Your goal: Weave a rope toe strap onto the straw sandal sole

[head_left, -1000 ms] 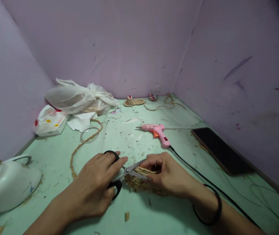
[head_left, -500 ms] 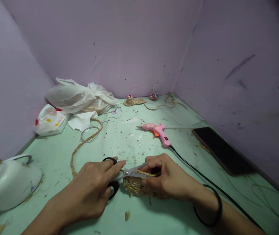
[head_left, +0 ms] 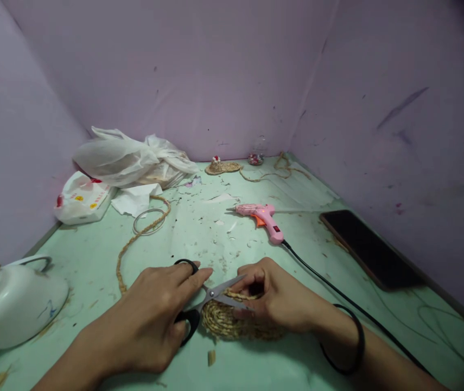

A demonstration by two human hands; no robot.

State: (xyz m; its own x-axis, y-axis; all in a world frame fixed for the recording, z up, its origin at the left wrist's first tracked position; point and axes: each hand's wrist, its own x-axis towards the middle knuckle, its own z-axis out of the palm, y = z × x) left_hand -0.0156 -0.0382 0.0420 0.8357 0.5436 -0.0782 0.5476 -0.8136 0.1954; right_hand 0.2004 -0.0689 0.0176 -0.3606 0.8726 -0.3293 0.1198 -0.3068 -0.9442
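My left hand (head_left: 150, 317) grips a pair of black-handled scissors (head_left: 212, 294), its fingers in the loops and the blades parted. The end of a braided straw cord (head_left: 240, 295) lies between the blades. My right hand (head_left: 274, 293) pinches that cord and rests over a coiled straw sole-shaped piece (head_left: 223, 319), covering part of it. Just below the coil sits a small straw scrap (head_left: 211, 357). Another length of braided cord (head_left: 124, 260) curves away behind my left hand.
A pink glue gun (head_left: 258, 214) with a black cable lies beyond my hands, near a dark phone (head_left: 370, 250). At left are a white container (head_left: 24, 304), a tissue pack (head_left: 83, 201) and a plastic bag (head_left: 134, 157). A small straw slipper (head_left: 223, 167) and bead jar (head_left: 255, 158) stand at the back.
The scissors have opened wider, and their blades have moved slightly right around the cord. My right hand has stayed nearly in place, and more of the coil shows.
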